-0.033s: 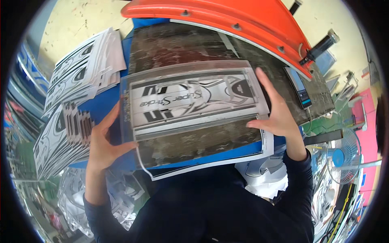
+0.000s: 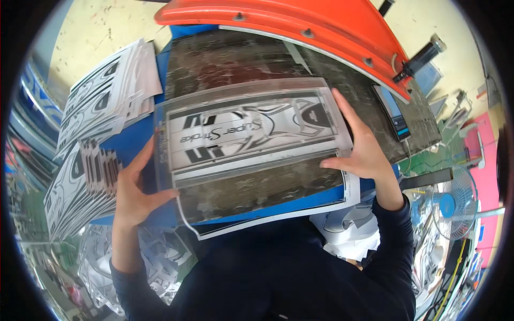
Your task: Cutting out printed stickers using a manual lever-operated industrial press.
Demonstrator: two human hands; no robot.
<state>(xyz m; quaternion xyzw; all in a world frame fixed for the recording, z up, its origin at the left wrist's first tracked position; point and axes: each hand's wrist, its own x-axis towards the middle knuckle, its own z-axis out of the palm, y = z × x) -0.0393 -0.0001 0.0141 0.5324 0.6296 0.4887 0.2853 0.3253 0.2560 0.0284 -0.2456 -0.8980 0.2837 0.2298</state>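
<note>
**Sheet held over the worn platen**

Dark scuffed work plate [image 2: 241, 59], frame centre: your left hand [image 2: 134, 187] and right hand [image 2: 361, 152] pinch the clear printed film sheet [image 2: 251, 134] by its edges. Positioning step, likely; next, square it and lower flat.

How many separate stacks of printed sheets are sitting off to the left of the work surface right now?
2. One stack of printed sheets lies at upper left; a second fanned stack sits below it, beside the left hand. More cut sheets lower down may be partly hidden.
</note>
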